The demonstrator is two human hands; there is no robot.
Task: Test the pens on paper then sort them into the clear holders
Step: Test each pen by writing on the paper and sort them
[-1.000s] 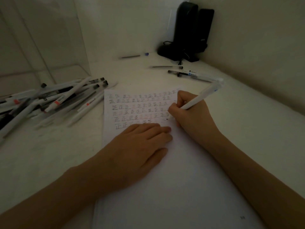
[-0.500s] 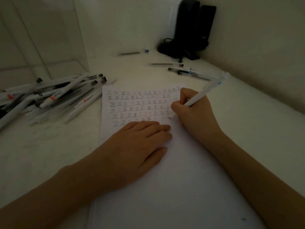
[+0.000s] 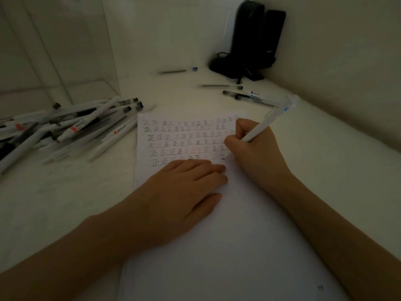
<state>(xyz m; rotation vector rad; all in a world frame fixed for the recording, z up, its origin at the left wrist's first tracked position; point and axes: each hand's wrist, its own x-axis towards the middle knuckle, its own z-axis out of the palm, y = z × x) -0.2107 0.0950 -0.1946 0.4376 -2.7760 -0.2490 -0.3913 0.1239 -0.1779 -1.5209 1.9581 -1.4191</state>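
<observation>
White table (image 3: 65, 203) bears paper (image 3: 217, 246), pens (image 3: 71, 129), clear holder (image 3: 65, 61).

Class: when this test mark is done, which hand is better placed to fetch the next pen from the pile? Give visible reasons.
Probably the left. The left hand lies flat on the paper, holding nothing, nearer the pile. The right hand grips the white pen.
</observation>
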